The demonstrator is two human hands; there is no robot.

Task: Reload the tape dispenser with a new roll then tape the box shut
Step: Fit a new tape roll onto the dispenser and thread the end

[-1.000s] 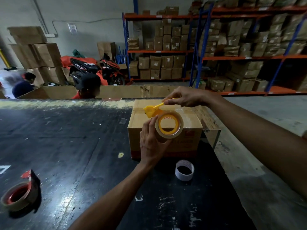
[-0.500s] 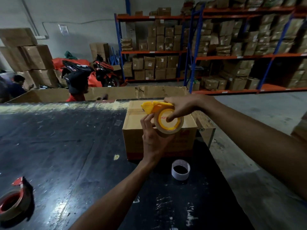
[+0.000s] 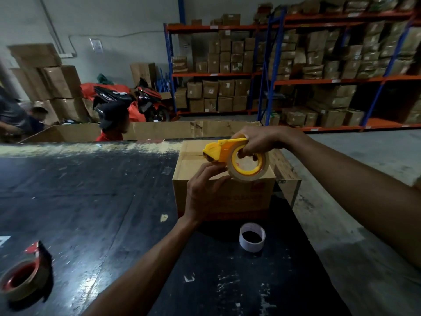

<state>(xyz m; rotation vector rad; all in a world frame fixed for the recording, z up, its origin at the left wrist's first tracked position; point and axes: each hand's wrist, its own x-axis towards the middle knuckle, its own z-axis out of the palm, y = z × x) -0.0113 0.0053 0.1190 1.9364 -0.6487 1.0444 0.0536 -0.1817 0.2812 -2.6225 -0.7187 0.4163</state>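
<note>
Right hand (image 3: pixel 259 142): right of centre in the frame, closed on the yellow tape dispenser (image 3: pixel 224 149) from above, with fingertips hooked through the open middle of the roll.
Left hand (image 3: pixel 202 190): centre of the frame, thumb and fingers pinched at the lower left edge of the tape roll (image 3: pixel 248 166), just under the dispenser's head; whether a loose tape end is between them cannot be told.
Tape dispenser: yellow plastic, held above the cardboard box (image 3: pixel 224 197), head pointing to the left of the frame.
Tape roll: pale tan, seated on the dispenser's yellow hub, its open face tilted toward the camera.
Cardboard box: centre of the frame on the black table (image 3: pixel 91 201), near the table's right edge; top flaps folded down, a seam visible across the top, and a red band along the bottom of the near face.
Empty core (image 3: pixel 252 236): 1 white ring standing on the table, lower centre, near the box's front face but apart from it.
Second dispenser (image 3: pixel 25 274): lower left corner, lying on the table with red parts and a brown roll, well apart from the box.
Table: dark, scuffed and glossy, filling the left and lower frame.
Shelving (image 3: pixel 296 76): upper right, orange and blue racks stacked with brown cartons.
Background, upper left: stacked cartons, a parked motorcycle (image 3: pixel 136 99), and 2 people beyond the table's far edge.
</note>
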